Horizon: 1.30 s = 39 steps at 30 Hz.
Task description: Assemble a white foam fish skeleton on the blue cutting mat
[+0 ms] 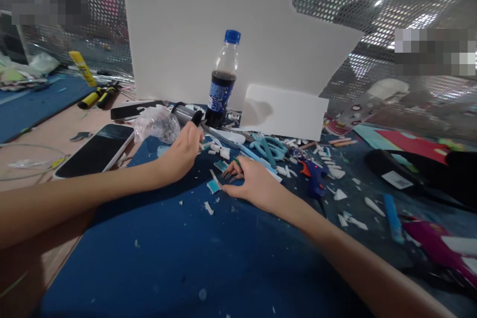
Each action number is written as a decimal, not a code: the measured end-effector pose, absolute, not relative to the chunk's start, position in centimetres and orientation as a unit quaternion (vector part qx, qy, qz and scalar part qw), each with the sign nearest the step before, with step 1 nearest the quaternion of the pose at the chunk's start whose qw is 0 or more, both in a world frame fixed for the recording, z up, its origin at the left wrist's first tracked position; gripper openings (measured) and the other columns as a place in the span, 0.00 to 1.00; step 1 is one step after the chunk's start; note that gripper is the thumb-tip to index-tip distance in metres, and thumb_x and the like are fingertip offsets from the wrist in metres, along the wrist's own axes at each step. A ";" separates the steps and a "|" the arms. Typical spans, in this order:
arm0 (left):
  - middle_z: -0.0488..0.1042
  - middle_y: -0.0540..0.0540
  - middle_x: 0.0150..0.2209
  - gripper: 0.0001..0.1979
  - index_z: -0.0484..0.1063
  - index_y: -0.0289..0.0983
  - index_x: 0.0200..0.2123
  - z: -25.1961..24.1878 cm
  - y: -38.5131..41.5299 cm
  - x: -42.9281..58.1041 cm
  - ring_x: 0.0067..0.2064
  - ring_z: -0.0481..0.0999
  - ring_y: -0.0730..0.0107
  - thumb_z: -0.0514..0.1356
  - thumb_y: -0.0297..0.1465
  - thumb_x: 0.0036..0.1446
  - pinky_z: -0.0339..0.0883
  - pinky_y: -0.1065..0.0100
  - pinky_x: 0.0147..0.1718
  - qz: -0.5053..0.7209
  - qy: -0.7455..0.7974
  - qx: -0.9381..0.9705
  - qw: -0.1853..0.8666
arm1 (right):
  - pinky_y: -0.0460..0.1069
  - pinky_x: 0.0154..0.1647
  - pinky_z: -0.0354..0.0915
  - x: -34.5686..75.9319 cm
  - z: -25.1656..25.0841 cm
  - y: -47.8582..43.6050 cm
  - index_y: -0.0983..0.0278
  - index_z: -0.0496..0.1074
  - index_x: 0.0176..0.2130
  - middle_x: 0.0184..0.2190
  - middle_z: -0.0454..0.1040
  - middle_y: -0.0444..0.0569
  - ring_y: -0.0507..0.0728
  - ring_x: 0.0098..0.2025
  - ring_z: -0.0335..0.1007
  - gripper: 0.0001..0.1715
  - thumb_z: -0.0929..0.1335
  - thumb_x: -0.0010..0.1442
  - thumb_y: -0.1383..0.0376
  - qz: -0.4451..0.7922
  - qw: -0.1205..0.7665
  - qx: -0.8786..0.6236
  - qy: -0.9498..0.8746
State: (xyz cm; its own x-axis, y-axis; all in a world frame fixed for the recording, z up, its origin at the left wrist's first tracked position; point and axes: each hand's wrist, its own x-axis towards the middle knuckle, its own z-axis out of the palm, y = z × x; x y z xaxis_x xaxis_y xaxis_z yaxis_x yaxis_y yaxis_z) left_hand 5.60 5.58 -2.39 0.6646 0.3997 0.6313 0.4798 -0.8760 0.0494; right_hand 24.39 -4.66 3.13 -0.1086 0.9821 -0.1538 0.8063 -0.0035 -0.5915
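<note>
My left hand (182, 151) is closed in a grip above the far part of the blue cutting mat (164, 243). A dark, rounded end of a slim tool (197, 118) sticks up out of it; its lower part is hidden. Small white scraps (219, 150) lie just right of its fingertips. My right hand (257, 181) rests low on the mat, fingers curled and thumb forward. At its thumb tip is a small blue-and-white piece of foam board (213, 187), standing partly on edge. Something green (237, 161) shows at one finger.
A cola bottle (221, 92) stands behind the hands, before a large white board (208, 20). Blue-handled scissors (268, 148), a glue gun (316, 179) and white offcuts lie right. A phone (99, 149) and crumpled plastic (156, 123) lie left; a magenta item (436, 246) sits far right.
</note>
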 end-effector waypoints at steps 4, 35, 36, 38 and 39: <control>0.59 0.40 0.36 0.10 0.56 0.33 0.35 -2.1 6.0 5.8 0.40 0.62 0.56 0.44 0.14 0.56 0.64 0.49 0.39 -0.322 -0.276 -0.897 0.125 | 0.53 0.32 0.64 24.3 2.5 -4.6 0.60 0.53 0.26 0.33 0.70 0.51 0.59 0.36 0.69 0.18 0.69 0.45 0.65 0.280 0.170 -0.652 -0.684; 0.65 0.38 0.43 0.11 0.57 0.34 0.45 -0.8 1.4 5.4 0.46 0.66 0.59 0.50 0.35 0.64 0.66 0.57 0.44 -0.277 -0.251 -0.913 -0.160 | 0.52 0.28 0.61 26.8 3.7 -3.1 0.60 0.51 0.25 0.29 0.69 0.50 0.57 0.31 0.68 0.21 0.70 0.49 0.67 0.241 0.214 -0.705 -0.632; 0.65 0.39 0.44 0.11 0.58 0.34 0.45 -0.6 1.3 5.4 0.46 0.66 0.59 0.48 0.35 0.65 0.66 0.58 0.43 -0.283 -0.268 -0.902 -0.184 | 0.52 0.29 0.62 26.5 3.8 -3.3 0.60 0.51 0.25 0.31 0.70 0.50 0.57 0.32 0.69 0.21 0.70 0.50 0.66 0.244 0.224 -0.701 -0.631; 0.67 0.40 0.42 0.12 0.59 0.35 0.44 -0.1 1.1 5.5 0.43 0.67 0.62 0.47 0.37 0.65 0.66 0.60 0.39 -0.282 -0.301 -0.878 -0.244 | 0.52 0.32 0.63 25.7 4.0 -3.9 0.60 0.51 0.25 0.32 0.71 0.49 0.55 0.32 0.68 0.21 0.70 0.52 0.65 0.256 0.252 -0.684 -0.635; 0.68 0.41 0.40 0.13 0.60 0.35 0.43 0.1 1.0 5.6 0.40 0.68 0.63 0.47 0.38 0.65 0.65 0.62 0.37 -0.275 -0.309 -0.868 -0.275 | 0.52 0.32 0.63 25.2 4.0 -4.3 0.60 0.51 0.25 0.32 0.70 0.48 0.54 0.32 0.68 0.21 0.69 0.52 0.64 0.265 0.271 -0.670 -0.639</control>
